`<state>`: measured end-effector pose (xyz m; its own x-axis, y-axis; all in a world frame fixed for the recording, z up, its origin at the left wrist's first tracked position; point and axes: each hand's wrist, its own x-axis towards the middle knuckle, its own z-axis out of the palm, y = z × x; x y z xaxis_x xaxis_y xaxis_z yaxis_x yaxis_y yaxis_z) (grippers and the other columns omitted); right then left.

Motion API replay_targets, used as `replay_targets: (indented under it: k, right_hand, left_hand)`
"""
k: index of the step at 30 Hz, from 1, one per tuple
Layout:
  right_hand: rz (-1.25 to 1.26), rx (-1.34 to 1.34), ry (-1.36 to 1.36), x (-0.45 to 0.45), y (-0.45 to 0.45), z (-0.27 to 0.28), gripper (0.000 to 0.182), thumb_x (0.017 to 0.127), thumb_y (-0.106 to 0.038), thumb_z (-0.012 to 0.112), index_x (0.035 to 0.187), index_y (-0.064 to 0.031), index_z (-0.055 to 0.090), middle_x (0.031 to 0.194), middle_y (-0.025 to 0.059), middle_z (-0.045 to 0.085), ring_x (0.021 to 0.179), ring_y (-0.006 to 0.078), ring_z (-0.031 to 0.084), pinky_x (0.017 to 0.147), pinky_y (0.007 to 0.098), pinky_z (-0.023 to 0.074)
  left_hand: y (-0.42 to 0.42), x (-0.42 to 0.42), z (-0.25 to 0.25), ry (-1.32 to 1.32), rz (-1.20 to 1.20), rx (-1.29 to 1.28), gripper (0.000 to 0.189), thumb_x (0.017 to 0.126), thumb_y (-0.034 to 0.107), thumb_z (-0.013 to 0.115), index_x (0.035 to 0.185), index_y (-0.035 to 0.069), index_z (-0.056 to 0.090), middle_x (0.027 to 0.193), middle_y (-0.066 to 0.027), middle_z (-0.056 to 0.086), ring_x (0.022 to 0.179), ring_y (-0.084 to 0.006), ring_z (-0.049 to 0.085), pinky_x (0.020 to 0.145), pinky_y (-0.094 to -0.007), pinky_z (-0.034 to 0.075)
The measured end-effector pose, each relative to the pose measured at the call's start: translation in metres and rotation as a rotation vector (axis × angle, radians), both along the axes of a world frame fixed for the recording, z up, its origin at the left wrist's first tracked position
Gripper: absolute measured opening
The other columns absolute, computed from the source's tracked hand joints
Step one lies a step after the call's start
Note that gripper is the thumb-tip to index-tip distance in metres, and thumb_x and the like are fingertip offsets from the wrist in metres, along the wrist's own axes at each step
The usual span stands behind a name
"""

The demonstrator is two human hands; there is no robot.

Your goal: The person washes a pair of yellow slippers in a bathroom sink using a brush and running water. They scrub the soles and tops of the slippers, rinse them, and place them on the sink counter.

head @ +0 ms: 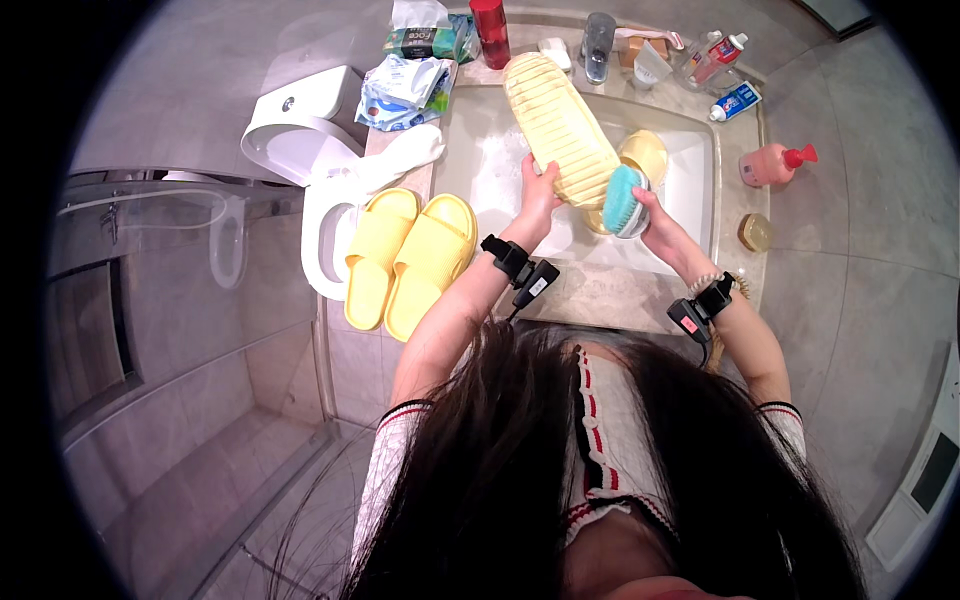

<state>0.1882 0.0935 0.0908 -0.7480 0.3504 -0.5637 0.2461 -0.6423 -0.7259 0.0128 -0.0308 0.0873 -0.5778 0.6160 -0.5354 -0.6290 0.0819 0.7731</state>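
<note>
My left hand (538,196) grips a yellow slipper (559,124) near its lower end, its ribbed sole facing me, above the white sink basin (480,150). In my right hand (667,231) is a scrub brush with turquoise bristles (621,199), held at the slipper's lower right edge. Whether the bristles touch the sole I cannot tell. Another yellow slipper (645,154) lies in the basin behind the brush, partly hidden by it. Two more yellow slippers (379,255) (433,262) stand side by side at the counter's left.
A white toilet (319,247) with raised lid is at the left, a white cloth (405,154) beside it. Wipe packs (401,90), a red bottle (491,34) and toothpaste tubes (736,101) line the back. A pink pump bottle (766,165) and a soap bar (755,232) sit right.
</note>
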Motion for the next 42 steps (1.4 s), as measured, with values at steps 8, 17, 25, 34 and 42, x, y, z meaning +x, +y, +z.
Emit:
replay_targets:
  k: [8,17,25,34,42]
  right_hand:
    - [0.012,-0.030,0.088,-0.016,-0.002,-0.007,0.080,0.085,-0.052,0.062,0.142,-0.0060,0.032,0.137,0.0070,0.042,0.128,0.0196,0.038,0.111,0.0344,0.0259]
    - [0.089,-0.029,0.051,-0.041,-0.027,-0.014,0.070,0.086,-0.050,0.061,0.137,-0.0065,0.039,0.131,0.0055,0.044,0.123,0.0179,0.041,0.106,0.0324,0.0311]
    - [0.147,-0.126,0.037,-0.040,-0.039,-0.026,0.074,0.086,-0.051,0.061,0.138,-0.0030,0.038,0.136,0.0077,0.042,0.125,0.0168,0.039,0.106,0.0325,0.0301]
    - [0.245,0.563,-0.373,-0.073,0.044,-0.081,0.076,0.074,-0.068,0.064,0.100,0.0040,0.066,0.115,0.0191,0.061,0.111,0.0233,0.056,0.086,0.0370,0.0453]
    - [0.624,1.347,-0.764,-0.144,0.054,-0.114,0.068,0.066,-0.066,0.069,0.094,-0.0042,0.072,0.105,0.0160,0.064,0.103,0.0291,0.057,0.083,0.0378,0.0495]
  left_hand:
    - [-0.020,-0.035,-0.041,0.507,-0.164,-0.290,0.040,0.094,0.016,0.050,0.131,0.003,0.042,0.112,-0.0163,0.061,0.102,-0.0237,0.061,0.086,-0.0339,0.048]
    - [-0.037,-0.023,0.007,1.045,-0.333,-0.601,0.086,0.071,0.037,0.076,0.135,0.002,0.031,0.121,-0.0200,0.050,0.109,-0.0351,0.052,0.090,-0.0451,0.044]
    - [-0.031,-0.007,-0.015,1.505,-0.397,-0.796,0.124,0.040,0.040,0.089,0.136,-0.009,0.026,0.118,-0.0184,0.046,0.107,-0.0327,0.048,0.091,-0.0434,0.041]
    - [-0.052,-0.022,-0.002,1.576,-0.530,-0.784,0.115,0.044,0.033,0.086,0.131,-0.015,0.029,0.116,-0.0232,0.047,0.106,-0.0354,0.049,0.088,-0.0414,0.045]
    - [-0.053,-0.014,-0.004,1.466,-0.876,-1.151,0.116,0.049,0.046,0.079,0.135,-0.014,0.028,0.130,-0.0226,0.042,0.113,-0.0331,0.046,0.093,-0.0392,0.040]
